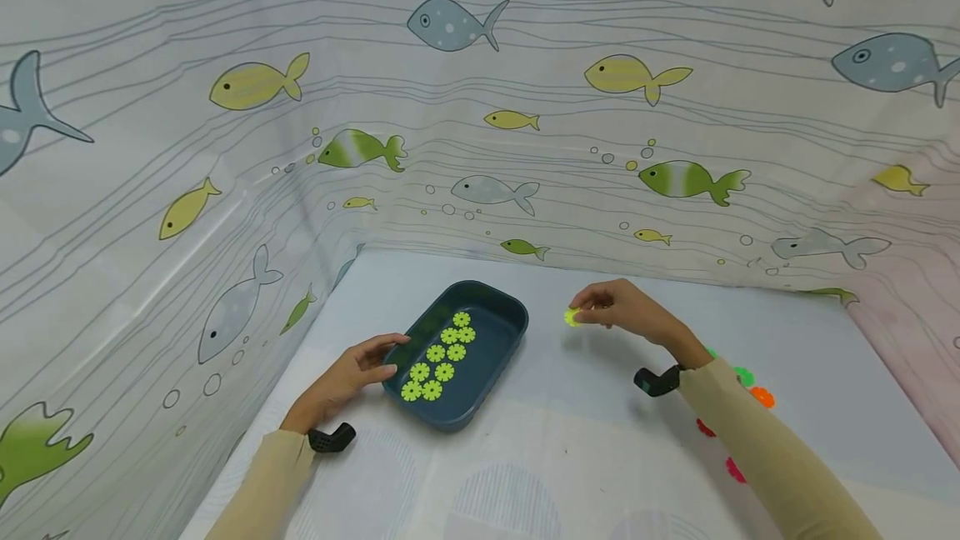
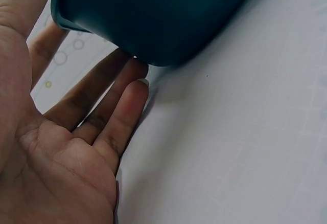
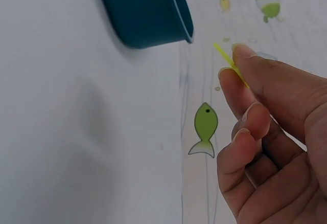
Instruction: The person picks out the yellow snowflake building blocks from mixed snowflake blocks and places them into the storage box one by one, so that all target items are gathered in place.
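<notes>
My left hand [image 1: 347, 377] holds the near-left edge of a dark teal plastic tub [image 1: 491, 386]. In the left wrist view its fingers [image 2: 125, 114] touch the tub's outer wall [image 2: 153, 22]. Several yellow-green flower-shaped discs [image 1: 457, 352] lie inside the tub, roughly in two rows. To the right of the tub, my right hand [image 1: 626, 312] pinches another yellow-green flower disc [image 1: 572, 317] between thumb and forefinger, raised above the table. The right wrist view shows this disc [image 3: 228, 60] edge-on, its other fingers curled below.
Right of the right forearm lie a green disc [image 1: 745, 377], an orange disc [image 1: 763, 397] and red-pink discs [image 1: 737, 470], partly hidden by the sleeve. A white table [image 1: 570, 457] carries everything. Fish-patterned sheeting [image 1: 555, 165] rises behind and at both sides.
</notes>
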Action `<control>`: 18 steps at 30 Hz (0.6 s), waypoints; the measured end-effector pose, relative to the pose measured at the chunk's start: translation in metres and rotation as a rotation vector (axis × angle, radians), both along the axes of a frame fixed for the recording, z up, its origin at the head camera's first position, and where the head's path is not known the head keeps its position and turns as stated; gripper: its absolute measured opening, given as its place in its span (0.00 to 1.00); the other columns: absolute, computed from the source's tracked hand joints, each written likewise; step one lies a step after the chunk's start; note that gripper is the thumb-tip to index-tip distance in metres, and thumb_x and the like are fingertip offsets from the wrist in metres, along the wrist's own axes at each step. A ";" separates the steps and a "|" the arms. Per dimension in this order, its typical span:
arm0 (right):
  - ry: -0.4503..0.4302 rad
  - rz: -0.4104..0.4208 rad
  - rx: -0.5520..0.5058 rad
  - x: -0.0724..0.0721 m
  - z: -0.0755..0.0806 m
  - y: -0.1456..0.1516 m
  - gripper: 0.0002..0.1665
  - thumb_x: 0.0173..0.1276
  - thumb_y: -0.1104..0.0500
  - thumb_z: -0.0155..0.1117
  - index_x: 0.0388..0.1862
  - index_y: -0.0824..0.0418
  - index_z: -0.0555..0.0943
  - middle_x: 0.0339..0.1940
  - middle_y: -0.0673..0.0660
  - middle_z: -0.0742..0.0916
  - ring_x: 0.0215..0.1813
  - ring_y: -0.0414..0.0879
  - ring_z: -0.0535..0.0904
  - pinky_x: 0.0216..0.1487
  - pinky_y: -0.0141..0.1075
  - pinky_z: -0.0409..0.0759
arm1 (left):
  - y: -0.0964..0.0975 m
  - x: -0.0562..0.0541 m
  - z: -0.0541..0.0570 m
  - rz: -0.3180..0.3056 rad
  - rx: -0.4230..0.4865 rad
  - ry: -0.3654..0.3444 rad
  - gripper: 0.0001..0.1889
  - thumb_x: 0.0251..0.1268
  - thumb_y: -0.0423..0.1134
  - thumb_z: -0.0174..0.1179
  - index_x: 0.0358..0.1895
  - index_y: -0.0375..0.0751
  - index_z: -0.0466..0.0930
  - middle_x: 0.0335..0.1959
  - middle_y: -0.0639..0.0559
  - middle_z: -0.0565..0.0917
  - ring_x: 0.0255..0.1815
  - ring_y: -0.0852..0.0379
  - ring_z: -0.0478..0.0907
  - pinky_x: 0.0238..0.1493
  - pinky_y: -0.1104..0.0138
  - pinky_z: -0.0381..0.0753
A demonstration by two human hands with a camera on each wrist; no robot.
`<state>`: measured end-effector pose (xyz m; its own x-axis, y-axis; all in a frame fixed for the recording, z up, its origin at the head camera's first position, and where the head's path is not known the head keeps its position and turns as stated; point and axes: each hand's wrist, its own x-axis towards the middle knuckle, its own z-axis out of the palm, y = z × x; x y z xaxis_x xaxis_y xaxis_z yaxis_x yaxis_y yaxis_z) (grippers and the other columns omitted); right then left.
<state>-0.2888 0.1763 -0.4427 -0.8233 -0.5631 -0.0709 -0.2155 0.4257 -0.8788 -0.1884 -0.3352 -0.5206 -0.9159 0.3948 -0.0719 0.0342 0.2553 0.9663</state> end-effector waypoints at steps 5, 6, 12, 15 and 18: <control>0.004 0.019 -0.006 -0.002 0.004 -0.009 0.13 0.69 0.50 0.74 0.49 0.54 0.88 0.43 0.57 0.88 0.43 0.65 0.76 0.33 0.36 0.74 | 0.000 -0.001 -0.001 -0.001 0.000 0.003 0.28 0.75 0.40 0.63 0.75 0.49 0.70 0.79 0.47 0.64 0.81 0.40 0.52 0.73 0.57 0.63; 0.006 0.024 -0.007 -0.002 0.005 -0.011 0.13 0.69 0.51 0.74 0.49 0.55 0.88 0.43 0.57 0.88 0.43 0.65 0.76 0.33 0.35 0.74 | 0.000 -0.001 0.000 -0.001 0.000 0.003 0.28 0.75 0.40 0.63 0.75 0.50 0.70 0.79 0.47 0.64 0.81 0.40 0.52 0.72 0.59 0.63; 0.020 0.048 -0.005 -0.004 0.011 -0.021 0.13 0.69 0.52 0.74 0.49 0.54 0.88 0.45 0.55 0.89 0.45 0.67 0.77 0.33 0.36 0.74 | 0.001 0.000 0.001 0.011 0.016 -0.021 0.27 0.74 0.39 0.64 0.74 0.53 0.72 0.79 0.50 0.64 0.81 0.46 0.53 0.67 0.72 0.65; 0.036 0.062 0.010 -0.006 0.015 -0.027 0.12 0.69 0.51 0.74 0.49 0.52 0.88 0.46 0.53 0.89 0.42 0.63 0.78 0.34 0.37 0.75 | 0.000 0.000 0.000 0.008 0.012 -0.018 0.27 0.74 0.39 0.64 0.74 0.53 0.72 0.79 0.50 0.64 0.81 0.46 0.53 0.68 0.69 0.65; 0.055 0.081 0.024 -0.009 0.018 -0.032 0.12 0.69 0.50 0.74 0.49 0.51 0.88 0.46 0.52 0.89 0.39 0.55 0.78 0.34 0.38 0.76 | 0.000 0.000 -0.001 0.010 0.006 -0.020 0.27 0.74 0.40 0.64 0.74 0.54 0.72 0.79 0.50 0.64 0.81 0.45 0.54 0.71 0.61 0.63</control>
